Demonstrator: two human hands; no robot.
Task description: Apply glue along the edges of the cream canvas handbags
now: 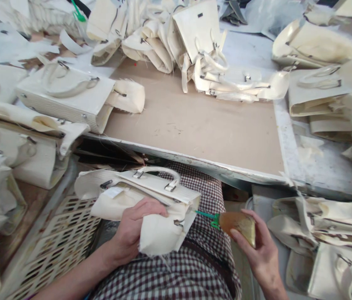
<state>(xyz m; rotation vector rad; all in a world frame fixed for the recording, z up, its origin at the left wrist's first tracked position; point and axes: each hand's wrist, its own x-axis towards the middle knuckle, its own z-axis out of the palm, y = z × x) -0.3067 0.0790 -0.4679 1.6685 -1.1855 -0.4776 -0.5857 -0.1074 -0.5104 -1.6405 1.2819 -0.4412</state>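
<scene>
Across my lap lies a cream handbag (153, 185) with a short handle and metal fittings, its zipped top facing up. My left hand (140, 218) is closed on the near edge of this bag, with a loose flap (158, 235) with a frayed edge hanging beside the fingers. In my right hand (260, 246) is a glue bottle (238, 225) of amber liquid, tipped on its side. Its thin green nozzle (205, 214) points left, and the tip is at the bag's right end; whether it touches cannot be made out.
A table (176, 129) with a brown board stands in front of me, its edge just beyond my lap. Cream bags (66, 91) lie at the left, and more bags (200, 54) are heaped at the back. A white plastic crate (57, 241) is at my left; further bags (344, 266) lie at the lower right.
</scene>
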